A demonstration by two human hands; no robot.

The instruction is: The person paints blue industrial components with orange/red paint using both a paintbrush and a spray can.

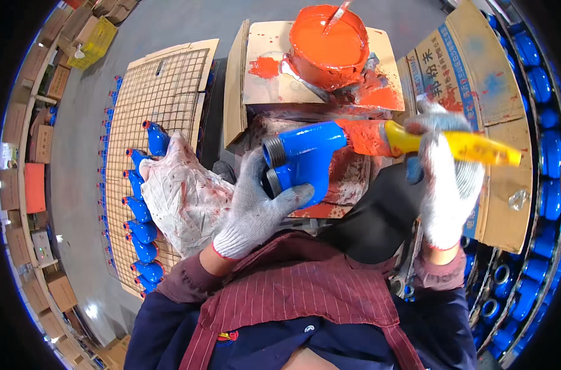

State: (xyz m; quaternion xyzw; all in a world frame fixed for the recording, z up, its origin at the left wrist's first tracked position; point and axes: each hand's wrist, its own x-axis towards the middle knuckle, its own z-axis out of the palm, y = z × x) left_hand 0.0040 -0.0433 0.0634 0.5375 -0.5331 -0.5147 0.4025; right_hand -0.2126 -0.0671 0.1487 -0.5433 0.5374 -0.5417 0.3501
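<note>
In a grey-white knit glove, my left hand [259,203] grips a glossy blue pipe fitting [311,157] with threaded ends pointing left. My gloved right hand [447,166], slightly blurred, is closed around the yellow handle of a paintbrush [410,139]. The brush's bristles are coated in orange-red paint and meet the right end of the fitting's upper branch. Beyond my hands a bucket of orange paint [328,46] stands on a cardboard-covered surface [271,86], with a stirring stick in it. Paint is spilled around the bucket's base.
Left of me a wire mesh rack [163,86] over cardboard carries several blue fittings [146,231]. A stained white cloth [188,191] lies beside them. Cardboard flaps [509,191] stand at the right, before racks of blue parts [549,154]. Boxed shelves [61,290] line the far left.
</note>
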